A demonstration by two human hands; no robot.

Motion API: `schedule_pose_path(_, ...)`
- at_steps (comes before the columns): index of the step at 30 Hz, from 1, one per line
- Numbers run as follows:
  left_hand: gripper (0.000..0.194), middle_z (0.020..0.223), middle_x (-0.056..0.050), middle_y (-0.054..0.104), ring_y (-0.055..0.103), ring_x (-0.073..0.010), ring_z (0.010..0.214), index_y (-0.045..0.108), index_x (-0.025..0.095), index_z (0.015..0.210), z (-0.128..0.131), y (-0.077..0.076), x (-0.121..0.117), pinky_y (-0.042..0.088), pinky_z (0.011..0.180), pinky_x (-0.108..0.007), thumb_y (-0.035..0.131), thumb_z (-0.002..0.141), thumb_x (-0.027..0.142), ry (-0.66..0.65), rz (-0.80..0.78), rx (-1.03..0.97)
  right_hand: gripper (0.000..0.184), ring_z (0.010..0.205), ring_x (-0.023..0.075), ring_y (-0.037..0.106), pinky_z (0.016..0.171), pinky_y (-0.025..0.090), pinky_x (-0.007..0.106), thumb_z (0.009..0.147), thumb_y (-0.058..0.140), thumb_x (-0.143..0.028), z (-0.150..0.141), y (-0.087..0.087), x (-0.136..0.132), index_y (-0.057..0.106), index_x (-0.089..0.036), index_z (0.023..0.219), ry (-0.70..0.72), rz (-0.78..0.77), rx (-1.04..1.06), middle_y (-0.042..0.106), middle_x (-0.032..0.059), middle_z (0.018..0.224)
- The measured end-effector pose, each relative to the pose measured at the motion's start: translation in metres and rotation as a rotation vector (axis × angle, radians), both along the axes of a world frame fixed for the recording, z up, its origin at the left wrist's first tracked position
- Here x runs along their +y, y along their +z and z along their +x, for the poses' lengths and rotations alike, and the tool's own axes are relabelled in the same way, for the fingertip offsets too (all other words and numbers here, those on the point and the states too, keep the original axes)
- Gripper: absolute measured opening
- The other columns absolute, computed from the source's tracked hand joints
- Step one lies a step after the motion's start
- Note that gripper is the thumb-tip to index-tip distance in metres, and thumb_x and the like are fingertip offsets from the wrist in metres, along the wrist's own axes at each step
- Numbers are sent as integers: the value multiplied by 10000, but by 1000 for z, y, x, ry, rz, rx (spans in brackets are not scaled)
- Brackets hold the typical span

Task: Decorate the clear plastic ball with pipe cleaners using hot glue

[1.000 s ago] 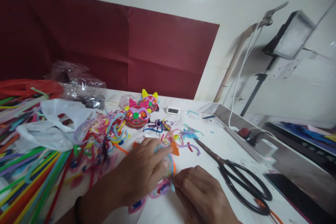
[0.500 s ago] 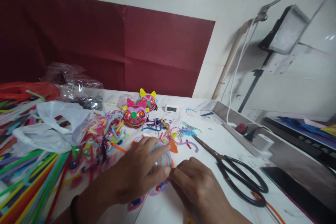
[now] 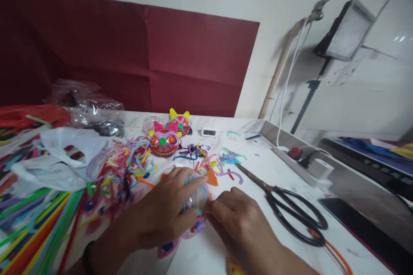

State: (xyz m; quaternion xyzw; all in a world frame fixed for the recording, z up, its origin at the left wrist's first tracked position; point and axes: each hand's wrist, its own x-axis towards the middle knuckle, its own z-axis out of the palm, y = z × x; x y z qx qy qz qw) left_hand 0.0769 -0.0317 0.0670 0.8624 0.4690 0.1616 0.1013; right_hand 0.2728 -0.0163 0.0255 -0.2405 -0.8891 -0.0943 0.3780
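Observation:
My left hand (image 3: 171,206) is wrapped over a clear plastic ball (image 3: 197,200) trimmed with coloured pipe cleaners, part of which it hides. At the ball's right edge, my right hand (image 3: 237,219) is closed in a pinch beside a bit of orange. What its fingertips hold is hidden. Under the ball a pink and purple pipe-cleaner piece (image 3: 195,227) shows. An orange pipe-cleaner ear (image 3: 212,177) lies just behind it. Farther back stand two decorated animal heads, one with pink ears (image 3: 164,142) and one with yellow ears (image 3: 180,123).
Large black-handled scissors (image 3: 274,191) lie open to the right, near a dark phone (image 3: 364,232). Bundled pipe cleaners (image 3: 41,232), a white plastic bag (image 3: 64,150) and loose scraps (image 3: 129,159) crowd the left. A power strip (image 3: 309,176) and a small digital clock (image 3: 209,132) sit farther back.
My left thumb has drawn back and down from my right fingertips, baring more of the clear ball. The whole view has shifted slightly; the ball stays in about the same place.

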Motion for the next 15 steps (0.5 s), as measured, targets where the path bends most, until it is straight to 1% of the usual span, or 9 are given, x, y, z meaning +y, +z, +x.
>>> schedule_pose_path(4, 433, 1221, -112, 555, 512, -310, 1117, 558, 211, 1295, 1, 3, -1, 449, 974, -521, 410, 888, 200, 9, 3, 27, 240, 538, 148, 530, 577, 332, 277, 948, 484, -96, -1, 3, 0, 631, -196, 788, -8, -24, -4, 602, -10, 592)
schedule_pose_path(7, 435, 1219, -122, 556, 503, -319, 1127, 548, 202, 1312, 2, 4, -2, 436, 983, -542, 350, 925, 213, 13, -13, 36, 230, 532, 149, 520, 568, 326, 276, 939, 502, -93, -1, 4, 0, 645, -192, 789, -6, -28, -1, 609, -7, 592)
schedule_pose_path(11, 479, 1272, -138, 528, 476, -326, 1176, 500, 176, 1374, 1, 2, 0, 407, 1023, -554, 382, 911, 207, 3, -35, 55, 207, 536, 156, 524, 571, 325, 278, 918, 531, -80, -1, 4, 1, 656, -190, 795, -10, -37, -4, 617, -4, 597)
schedule_pose_path(15, 539, 1317, -127, 498, 451, -328, 1220, 472, 198, 1399, -1, -1, 1, 394, 1048, -553, 450, 861, 175, -4, -43, 39, 203, 540, 152, 528, 578, 322, 276, 922, 538, -84, 0, 5, 1, 657, -190, 797, 3, -56, 7, 620, -8, 600)
